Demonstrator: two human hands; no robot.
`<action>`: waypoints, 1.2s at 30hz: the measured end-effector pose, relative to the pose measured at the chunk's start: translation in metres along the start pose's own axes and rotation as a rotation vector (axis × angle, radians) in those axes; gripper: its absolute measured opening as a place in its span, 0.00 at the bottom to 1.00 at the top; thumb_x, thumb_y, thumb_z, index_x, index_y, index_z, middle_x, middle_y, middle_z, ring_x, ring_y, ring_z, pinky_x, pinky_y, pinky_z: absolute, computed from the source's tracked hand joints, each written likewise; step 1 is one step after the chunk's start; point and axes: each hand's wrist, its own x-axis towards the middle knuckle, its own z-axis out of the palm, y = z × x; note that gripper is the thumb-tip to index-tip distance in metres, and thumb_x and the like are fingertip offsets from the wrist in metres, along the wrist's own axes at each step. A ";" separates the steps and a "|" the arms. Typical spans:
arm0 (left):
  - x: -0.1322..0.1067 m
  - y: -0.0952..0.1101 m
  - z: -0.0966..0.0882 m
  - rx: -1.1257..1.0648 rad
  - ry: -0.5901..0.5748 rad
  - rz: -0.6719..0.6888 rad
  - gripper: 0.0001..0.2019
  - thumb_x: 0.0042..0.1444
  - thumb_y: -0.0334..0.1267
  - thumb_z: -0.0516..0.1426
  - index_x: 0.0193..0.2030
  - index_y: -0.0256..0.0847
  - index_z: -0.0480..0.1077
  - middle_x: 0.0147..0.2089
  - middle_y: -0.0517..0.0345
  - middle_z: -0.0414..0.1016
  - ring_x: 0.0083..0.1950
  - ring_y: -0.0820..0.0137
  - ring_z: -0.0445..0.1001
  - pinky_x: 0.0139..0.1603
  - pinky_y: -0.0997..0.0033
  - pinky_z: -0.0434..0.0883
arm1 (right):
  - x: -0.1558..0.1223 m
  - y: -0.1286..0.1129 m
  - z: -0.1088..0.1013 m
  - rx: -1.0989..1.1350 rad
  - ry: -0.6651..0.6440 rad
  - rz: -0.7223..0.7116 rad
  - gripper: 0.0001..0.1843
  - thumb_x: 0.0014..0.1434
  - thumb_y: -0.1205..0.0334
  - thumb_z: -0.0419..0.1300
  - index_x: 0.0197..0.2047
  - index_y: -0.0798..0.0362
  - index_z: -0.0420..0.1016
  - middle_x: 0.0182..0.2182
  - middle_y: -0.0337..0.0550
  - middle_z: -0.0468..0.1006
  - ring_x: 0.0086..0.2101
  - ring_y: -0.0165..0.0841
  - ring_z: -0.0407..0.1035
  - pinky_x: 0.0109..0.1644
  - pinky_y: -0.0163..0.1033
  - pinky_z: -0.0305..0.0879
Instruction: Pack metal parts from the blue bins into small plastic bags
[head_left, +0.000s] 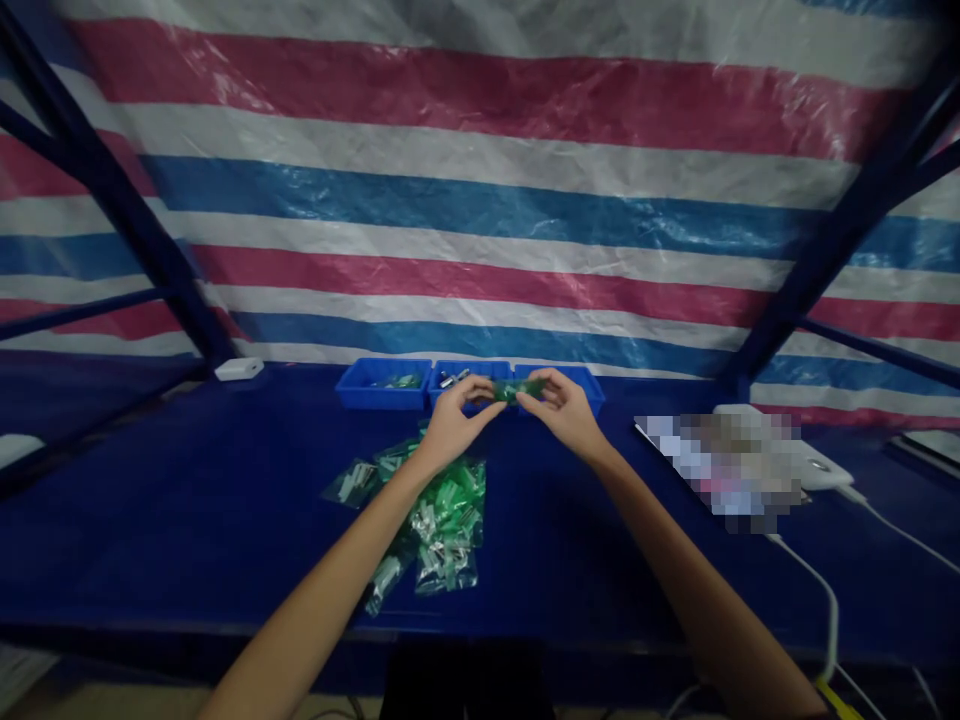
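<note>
Left hand and right hand meet above the blue table, fingers of each pinched closed on opposite ends of a small green packet, apparently a clear bag, held just before three blue bins, with a pile of like packets below.

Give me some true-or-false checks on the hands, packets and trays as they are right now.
1. The left hand and right hand pinch one green packet between them. True.
2. The pile of packets lies to the right of the right arm. False: it lies by the left forearm.
3. Three blue trays stand in a row at the back of the table. True.
4. The white cable runs along the table's left side. False: it is on the right side.
</note>
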 end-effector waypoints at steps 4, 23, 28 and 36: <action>-0.001 0.008 -0.006 0.107 -0.016 0.167 0.05 0.49 0.34 0.61 0.26 0.40 0.70 0.39 0.54 0.77 0.44 0.66 0.74 0.52 0.60 0.67 | -0.004 -0.002 -0.001 -0.287 0.012 -0.287 0.04 0.51 0.65 0.60 0.26 0.51 0.70 0.39 0.43 0.77 0.44 0.37 0.70 0.52 0.46 0.63; 0.014 -0.063 -0.097 0.761 0.545 -0.433 0.17 0.53 0.41 0.55 0.49 0.39 0.68 0.36 0.52 0.79 0.44 0.59 0.76 0.53 0.56 0.61 | -0.020 0.011 0.019 -0.599 0.046 -0.134 0.08 0.57 0.58 0.56 0.35 0.48 0.76 0.36 0.41 0.79 0.41 0.37 0.71 0.49 0.44 0.64; 0.013 -0.067 -0.093 0.921 0.377 -0.428 0.18 0.56 0.39 0.52 0.53 0.37 0.67 0.50 0.42 0.75 0.57 0.52 0.67 0.58 0.49 0.54 | -0.020 0.013 0.021 -0.619 -0.016 -0.110 0.08 0.57 0.58 0.56 0.35 0.48 0.77 0.35 0.41 0.80 0.40 0.37 0.71 0.46 0.44 0.64; 0.008 -0.056 -0.080 0.976 0.208 -0.365 0.20 0.59 0.44 0.49 0.55 0.38 0.66 0.62 0.39 0.64 0.65 0.49 0.56 0.62 0.45 0.48 | -0.038 -0.002 0.043 -0.580 -0.410 -0.068 0.24 0.51 0.43 0.62 0.49 0.45 0.74 0.49 0.43 0.76 0.50 0.40 0.66 0.56 0.51 0.56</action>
